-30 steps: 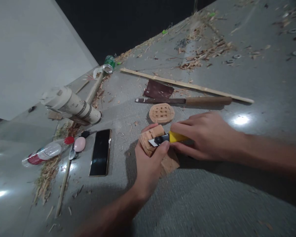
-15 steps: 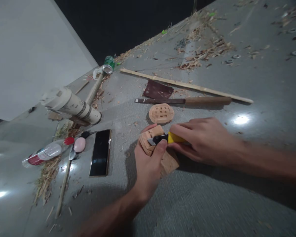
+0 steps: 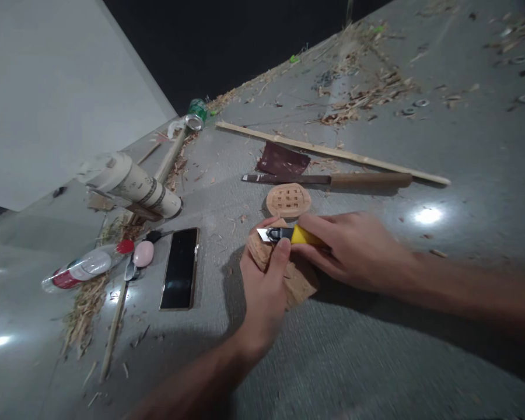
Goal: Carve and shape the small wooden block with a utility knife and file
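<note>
My left hand (image 3: 265,286) is closed round a small notched wooden piece (image 3: 259,252), thumb pressed by the blade. My right hand (image 3: 354,248) grips a yellow utility knife (image 3: 289,234) whose blade lies across the top of that piece. A flat tan scrap (image 3: 298,281) lies under both hands. Just beyond them sits a round wooden disc with a cut grid (image 3: 288,200).
A wooden-handled blade tool (image 3: 332,179), dark sandpaper (image 3: 282,159) and a long wooden strip (image 3: 332,153) lie behind. At the left: a phone (image 3: 179,268), a pink object (image 3: 143,254), a plastic bottle (image 3: 81,268), a cream tumbler (image 3: 131,184), a green can (image 3: 195,114). Shavings litter the grey surface.
The knife has slid left and upward across the wooden piece, its blade tip now past the piece's far edge. The left thumb followed along.
</note>
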The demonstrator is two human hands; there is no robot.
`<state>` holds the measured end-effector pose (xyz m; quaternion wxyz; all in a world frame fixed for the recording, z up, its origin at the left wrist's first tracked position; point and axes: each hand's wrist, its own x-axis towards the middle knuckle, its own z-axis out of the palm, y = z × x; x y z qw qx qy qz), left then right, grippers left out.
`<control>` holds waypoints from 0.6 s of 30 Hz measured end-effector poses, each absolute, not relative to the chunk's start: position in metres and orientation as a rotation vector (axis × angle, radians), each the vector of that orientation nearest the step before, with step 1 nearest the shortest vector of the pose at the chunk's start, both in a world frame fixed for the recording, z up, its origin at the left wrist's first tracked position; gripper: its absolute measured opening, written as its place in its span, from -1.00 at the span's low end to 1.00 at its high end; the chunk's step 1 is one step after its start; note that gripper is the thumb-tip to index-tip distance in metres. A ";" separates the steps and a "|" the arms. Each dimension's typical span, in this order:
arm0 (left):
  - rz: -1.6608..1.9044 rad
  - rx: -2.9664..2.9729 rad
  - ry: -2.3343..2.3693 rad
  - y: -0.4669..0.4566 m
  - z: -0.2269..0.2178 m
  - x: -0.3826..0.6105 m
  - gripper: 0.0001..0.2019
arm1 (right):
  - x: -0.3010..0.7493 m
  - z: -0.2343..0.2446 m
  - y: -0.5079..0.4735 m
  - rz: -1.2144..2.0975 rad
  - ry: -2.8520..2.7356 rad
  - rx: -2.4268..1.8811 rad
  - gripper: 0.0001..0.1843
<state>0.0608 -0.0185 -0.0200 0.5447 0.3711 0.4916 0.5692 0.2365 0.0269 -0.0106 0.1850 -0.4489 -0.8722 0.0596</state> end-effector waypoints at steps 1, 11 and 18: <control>1.357 0.868 1.150 -0.018 -0.020 0.061 -0.66 | 0.238 -0.010 0.030 0.175 -2.478 -1.249 -0.40; 1.258 0.869 1.165 -0.020 -0.017 0.055 -0.53 | 0.261 -0.009 0.038 0.066 -2.557 -1.035 -0.55; 1.194 0.915 1.151 -0.020 -0.020 0.053 -0.52 | 0.261 -0.003 0.039 0.103 -2.582 -1.032 -0.57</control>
